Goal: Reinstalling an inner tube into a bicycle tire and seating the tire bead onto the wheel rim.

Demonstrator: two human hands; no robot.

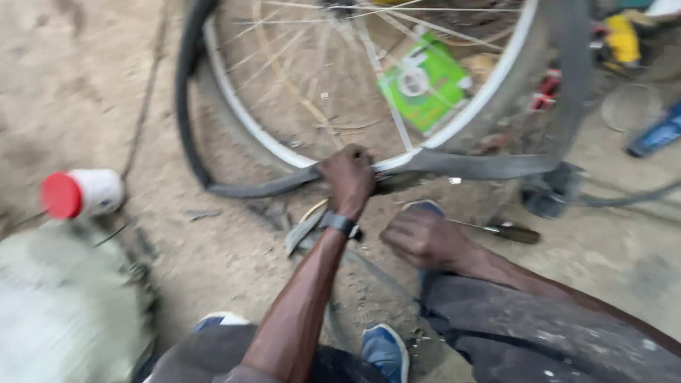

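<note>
A person crouches on a dirt floor (92,92). Their right hand (423,237) rests in a loose fist on the knee, holding nothing visible. Just beyond, the left hand (347,174), a watch on its wrist, clenches its fingers on the black tyre (496,164) at the bottom of a bicycle wheel's silver rim (248,128). The tyre hangs partly off the rim, sagging loose on both sides; some still clings.

Bare dirt (85,92) left open; wheel (284,152), screwdriver (507,230), white jar (81,193) obstruct.
</note>
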